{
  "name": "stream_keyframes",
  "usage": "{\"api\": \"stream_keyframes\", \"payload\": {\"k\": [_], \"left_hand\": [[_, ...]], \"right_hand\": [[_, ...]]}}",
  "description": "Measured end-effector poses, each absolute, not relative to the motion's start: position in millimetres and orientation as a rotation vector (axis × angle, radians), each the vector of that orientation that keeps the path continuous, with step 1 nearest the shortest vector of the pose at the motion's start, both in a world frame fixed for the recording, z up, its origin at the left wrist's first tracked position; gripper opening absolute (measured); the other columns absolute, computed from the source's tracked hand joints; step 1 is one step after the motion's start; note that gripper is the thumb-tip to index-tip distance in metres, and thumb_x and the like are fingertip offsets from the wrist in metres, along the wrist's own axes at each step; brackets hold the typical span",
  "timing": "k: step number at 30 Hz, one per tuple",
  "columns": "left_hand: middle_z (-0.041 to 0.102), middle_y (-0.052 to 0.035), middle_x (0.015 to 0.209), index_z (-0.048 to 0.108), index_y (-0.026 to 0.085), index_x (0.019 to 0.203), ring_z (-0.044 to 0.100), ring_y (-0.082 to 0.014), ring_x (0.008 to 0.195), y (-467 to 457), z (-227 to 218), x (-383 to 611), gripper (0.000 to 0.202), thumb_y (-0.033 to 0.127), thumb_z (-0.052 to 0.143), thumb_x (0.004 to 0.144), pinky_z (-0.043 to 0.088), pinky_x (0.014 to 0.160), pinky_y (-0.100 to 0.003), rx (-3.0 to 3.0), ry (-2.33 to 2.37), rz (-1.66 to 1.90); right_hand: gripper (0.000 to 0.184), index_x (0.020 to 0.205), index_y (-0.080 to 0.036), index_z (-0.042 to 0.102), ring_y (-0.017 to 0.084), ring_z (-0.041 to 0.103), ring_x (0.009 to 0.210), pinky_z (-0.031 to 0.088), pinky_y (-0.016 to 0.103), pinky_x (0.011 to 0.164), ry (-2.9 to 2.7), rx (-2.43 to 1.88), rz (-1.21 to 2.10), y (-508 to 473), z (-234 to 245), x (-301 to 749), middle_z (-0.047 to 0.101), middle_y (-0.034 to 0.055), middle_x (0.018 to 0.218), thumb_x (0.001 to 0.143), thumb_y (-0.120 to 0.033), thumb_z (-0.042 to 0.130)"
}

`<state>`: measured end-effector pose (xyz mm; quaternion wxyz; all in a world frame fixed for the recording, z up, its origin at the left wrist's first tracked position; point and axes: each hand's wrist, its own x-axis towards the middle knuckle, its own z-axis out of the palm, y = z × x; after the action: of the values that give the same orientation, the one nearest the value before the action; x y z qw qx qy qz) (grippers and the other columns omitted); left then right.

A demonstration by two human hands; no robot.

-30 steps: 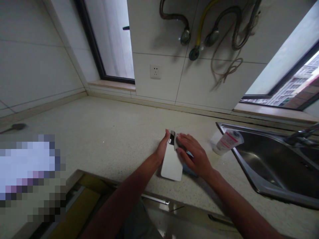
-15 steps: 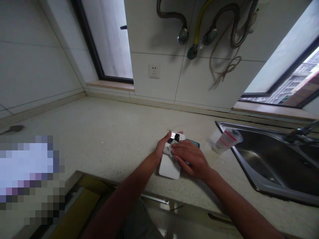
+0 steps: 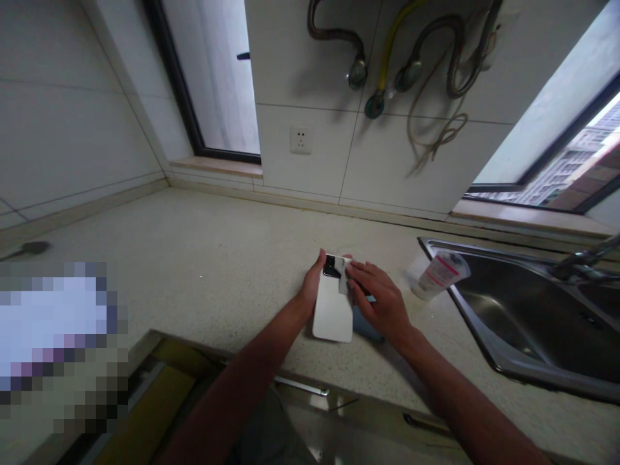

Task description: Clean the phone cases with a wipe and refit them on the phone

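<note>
Your left hand [image 3: 310, 287] grips the long edge of a white smartphone [image 3: 332, 318], which lies back-up at the middle of the speckled stone countertop [image 3: 194, 226], camera block toward the wall. Your right hand [image 3: 378, 302], fingers curled, presses a white cloth [image 3: 343, 278] onto the phone's top end (a blue item [image 3: 367, 326] peeks out beneath that hand). A cream tube [image 3: 440, 275] lies just beside the steel sink [image 3: 513, 316], at right.

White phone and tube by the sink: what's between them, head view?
In the head view, the right hand and a blue item lie between the white phone and the tube.
</note>
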<state>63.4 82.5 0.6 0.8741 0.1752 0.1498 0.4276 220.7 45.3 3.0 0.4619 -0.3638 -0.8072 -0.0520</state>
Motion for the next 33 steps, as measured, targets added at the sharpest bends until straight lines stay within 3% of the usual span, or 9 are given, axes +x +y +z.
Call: {"api": "stream_keyframes", "payload": {"k": [4,8,15,21,29,33], "left_hand": [[0.073,-0.0154,0.092,0.067,0.013,0.11,0.071,-0.0247,0.077,85.9,-0.1,61.6,0.058,0.061,0.042,0.092,0.056,0.075,-0.038,0.309,0.373,0.997],[0.072,-0.017,0.095,0.067,0.014,0.105,0.071,-0.0279,0.079,88.6,-1.4,55.7,0.058,0.063,0.038,0.091,0.055,0.075,-0.044,0.241,0.404,1.065],[0.071,-0.0169,0.089,0.067,0.011,0.1,0.07,-0.0278,0.083,89.3,4.2,49.8,0.063,0.064,0.035,0.09,0.055,0.081,-0.042,0.068,0.432,1.199],[0.069,-0.0161,0.087,0.065,0.011,0.102,0.069,-0.0298,0.084,89.1,9.9,48.4,0.063,0.063,0.031,0.092,0.054,0.081,-0.046,0.051,0.417,1.178],[0.068,-0.0146,0.089,0.062,0.012,0.107,0.069,-0.0297,0.087,93.0,9.8,49.0,0.063,0.065,0.035,0.089,0.053,0.085,-0.048,-0.004,0.438,1.263],[0.068,-0.0126,0.085,0.063,0.014,0.104,0.068,-0.0285,0.079,90.5,9.4,47.0,0.058,0.064,0.035,0.089,0.054,0.076,-0.047,0.13,0.428,1.206]], "right_hand": [[0.03,0.117,-0.023,0.07,0.026,0.069,0.109,0.054,0.05,0.099,-2.057,-0.812,-0.147,36.5,6.3,213.6,0.075,0.0102,0.11,0.092,-0.017,0.056],[0.033,0.121,-0.021,0.066,0.024,0.069,0.11,0.049,0.052,0.106,-2.206,-0.617,-0.165,28.9,11.2,207.5,0.076,0.0097,0.111,0.091,-0.012,0.055],[0.033,0.125,-0.021,0.063,0.02,0.069,0.111,0.056,0.042,0.099,-2.291,-0.304,-0.112,19.1,21.3,202.1,0.076,0.0084,0.111,0.094,-0.012,0.054],[0.033,0.12,-0.023,0.067,0.022,0.071,0.104,0.059,0.039,0.084,-2.172,-0.417,-0.129,30.1,20.1,213.1,0.077,0.0088,0.105,0.092,-0.009,0.057],[0.031,0.113,-0.024,0.072,0.021,0.074,0.091,0.059,0.035,0.076,-2.046,-0.569,-0.162,33.1,17.0,220.5,0.079,0.0069,0.097,0.089,-0.007,0.06],[0.021,0.104,-0.022,0.074,0.02,0.073,0.08,0.058,0.033,0.073,-1.899,-0.77,-0.105,32.8,17.8,224.3,0.078,0.007,0.091,0.089,-0.013,0.063]]}}
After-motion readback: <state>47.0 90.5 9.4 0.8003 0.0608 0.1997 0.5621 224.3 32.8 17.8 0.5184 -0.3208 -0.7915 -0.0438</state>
